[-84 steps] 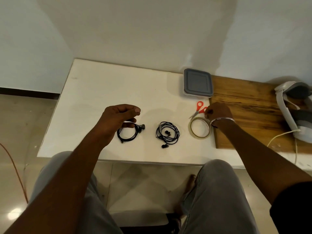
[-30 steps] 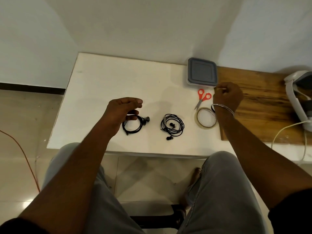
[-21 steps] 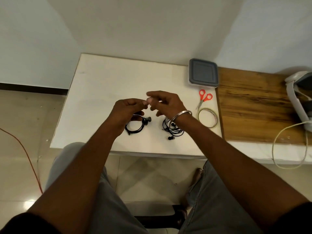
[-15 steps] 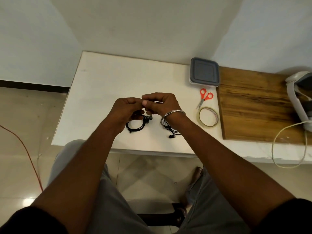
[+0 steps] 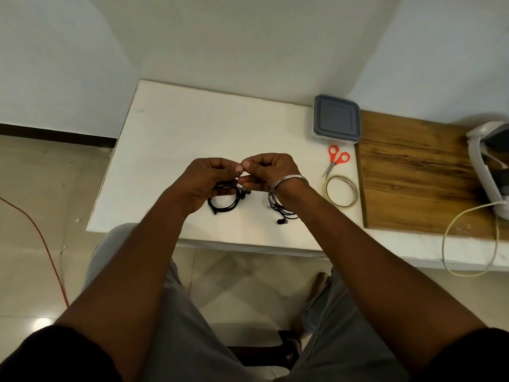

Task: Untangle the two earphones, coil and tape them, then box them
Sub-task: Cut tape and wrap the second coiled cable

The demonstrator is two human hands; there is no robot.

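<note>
White tabletop (image 5: 170,128), right end cut off. L hand (image 5: 205,183): grip curled on first earphone coil (image 5: 224,210), coil top hidden under fingers. R hand (image 5: 268,172): grip pinched narrow, contents can't tell; wrist hides most of second earphone coil (image 5: 286,215).

Left of the tape roll (image 5: 341,194), your left hand (image 5: 207,180) grips one coiled earphone (image 5: 225,207). Your right hand (image 5: 268,170), fingers curled, meets it fingertip to fingertip. The second earphone (image 5: 284,215) lies nearer the roll, partly under your right wrist.
</note>
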